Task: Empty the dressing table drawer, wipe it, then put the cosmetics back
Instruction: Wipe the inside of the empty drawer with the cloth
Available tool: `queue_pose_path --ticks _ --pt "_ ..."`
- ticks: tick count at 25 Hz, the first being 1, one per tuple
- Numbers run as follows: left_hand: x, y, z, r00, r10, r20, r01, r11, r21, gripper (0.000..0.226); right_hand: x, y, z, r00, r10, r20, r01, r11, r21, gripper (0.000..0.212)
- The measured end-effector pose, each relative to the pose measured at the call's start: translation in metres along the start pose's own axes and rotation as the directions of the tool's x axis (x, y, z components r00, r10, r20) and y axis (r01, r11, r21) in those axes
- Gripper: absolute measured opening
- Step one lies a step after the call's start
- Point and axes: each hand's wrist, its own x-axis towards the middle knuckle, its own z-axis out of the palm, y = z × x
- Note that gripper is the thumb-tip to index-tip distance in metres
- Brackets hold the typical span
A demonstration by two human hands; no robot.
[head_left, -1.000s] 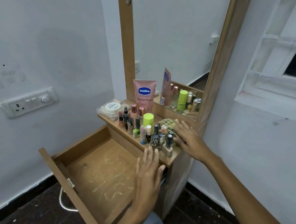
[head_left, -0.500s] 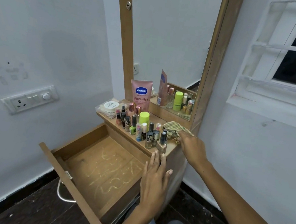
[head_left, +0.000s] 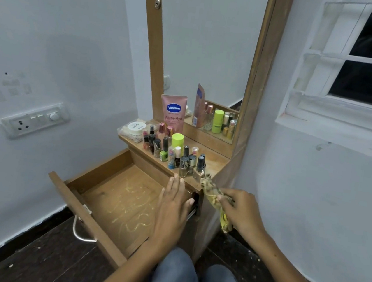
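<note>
Your right hand [head_left: 241, 210] is coming back toward you now, and it is bringing the cloth [head_left: 214, 195] off the table top [head_left: 215, 160], where it was lying a moment ago. Your left hand [head_left: 172, 207] is staying over the right side of the drawer [head_left: 112, 192], about where it was.

Going from the left: the drawer is hanging wide open and nothing is lying in it. So the emptying part is looking done. But pale dusty squiggles are showing on its wooden floor, so the wiping is not done yet. Your left hand is lying flat with straight fingers, holding nothing, with the fingertips near the table's front edge.

Next, the little bottles [head_left: 174, 153] are all standing close together on the table top, with the pink tube [head_left: 173, 115] leaning behind them and a round white tub [head_left: 136, 127] at the left end. They are all waiting to go back in later.

On the right, your right hand is pinching the bunched cloth with curled fingers, just beside the table's front corner and touching the nearest bottle or almost.

Things around you: a mirror [head_left: 206, 49], a wall switch [head_left: 34, 119] and a window [head_left: 365, 62]. Your left hand is sitting where the cloth needs to go, and the bottles near the edge could be knocked over.
</note>
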Motion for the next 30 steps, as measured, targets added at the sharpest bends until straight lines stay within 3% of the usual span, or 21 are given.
queue_pose_path --ticks 4,8,11,13,15,17,19,21,23,27,30 --pt "0.000 -0.052 -0.053 0.995 -0.067 -0.071 0.072 0.995 0.072 0.055 0.001 -0.058 0.038 0.988 -0.155 0.030 0.149 0.980 0.131 0.021" --pt "-0.009 -0.127 -0.109 0.962 -0.250 -0.111 0.269 0.938 0.218 0.058 0.016 -0.101 0.101 0.969 -0.222 0.110 0.208 0.970 0.128 0.021" --pt "-0.019 -0.172 -0.134 0.933 -0.357 0.042 0.323 0.884 0.338 0.059 0.028 -0.121 0.146 0.948 -0.264 0.178 0.271 0.962 -0.015 0.015" --pt "-0.021 -0.188 -0.141 0.901 -0.390 0.189 0.302 0.877 0.373 0.061 0.036 -0.125 0.173 0.917 -0.326 0.230 0.359 0.926 -0.116 0.023" --pt "-0.022 -0.195 -0.142 0.883 -0.386 0.266 0.274 0.885 0.376 0.063 0.043 -0.122 0.200 0.840 -0.385 0.381 0.482 0.852 -0.202 0.030" --pt "-0.024 -0.198 -0.140 0.884 -0.379 0.273 0.259 0.885 0.388 0.066 0.048 -0.112 0.226 0.670 -0.397 0.627 0.623 0.760 -0.184 0.040" --pt "-0.029 -0.201 -0.138 0.882 -0.382 0.277 0.252 0.878 0.408 0.069 0.054 -0.106 0.245 0.512 -0.346 0.786 0.694 0.706 -0.142 0.050" --pt "-0.028 -0.205 -0.141 0.868 -0.389 0.309 0.253 0.881 0.399 0.070 0.064 -0.107 0.258 0.461 -0.316 0.829 0.716 0.685 -0.137 0.052" --pt "-0.024 -0.208 -0.145 0.847 -0.394 0.356 0.243 0.884 0.401 0.070 0.076 -0.107 0.264 0.488 -0.304 0.818 0.700 0.696 -0.159 0.053" --pt "-0.026 -0.208 -0.149 0.840 -0.417 0.347 0.251 0.866 0.434 0.075 0.117 -0.091 0.261 0.685 -0.189 0.704 0.495 0.830 -0.258 0.054" --pt "-0.031 -0.208 -0.150 0.840 -0.452 0.301 0.318 0.858 0.403 0.085 0.131 -0.077 0.259 0.695 -0.127 0.708 0.438 0.855 -0.277 0.055"
